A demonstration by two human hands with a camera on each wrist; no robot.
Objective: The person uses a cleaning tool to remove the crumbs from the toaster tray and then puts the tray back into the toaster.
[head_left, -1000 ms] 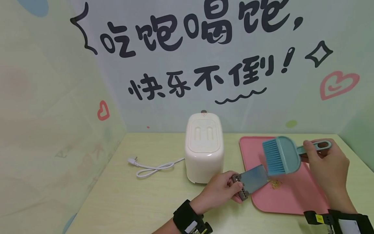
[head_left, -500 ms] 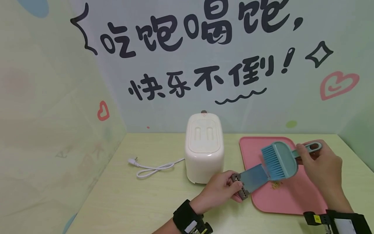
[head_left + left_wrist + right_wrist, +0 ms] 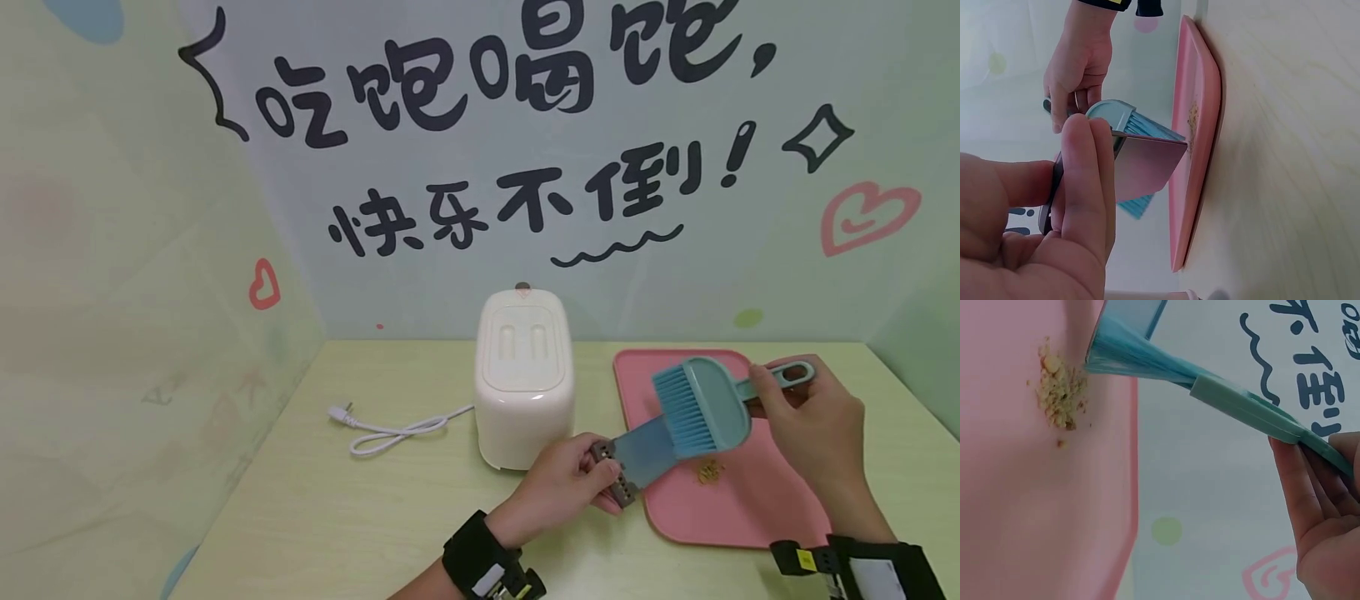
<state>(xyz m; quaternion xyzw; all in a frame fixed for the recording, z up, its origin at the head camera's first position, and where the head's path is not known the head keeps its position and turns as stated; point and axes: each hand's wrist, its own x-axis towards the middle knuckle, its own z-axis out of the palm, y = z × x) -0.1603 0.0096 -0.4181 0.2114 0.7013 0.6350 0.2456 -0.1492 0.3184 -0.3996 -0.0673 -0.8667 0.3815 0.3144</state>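
Pale table | pink tray: crumbs | left fingers grip flat blade | right fingers pinch brush

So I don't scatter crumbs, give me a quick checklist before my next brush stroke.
1. Left grip on the scraper: ok, pinching its grey end.
2. Right grip on the brush: ok, held by its handle.
3. Bristles over the scraper: ok, covering its outer end.
4. Crumbs all in one heap on the tray: not ok, a few bits lie outside it.
5. Scraper free of crumbs: cannot tell, bristles hide part.
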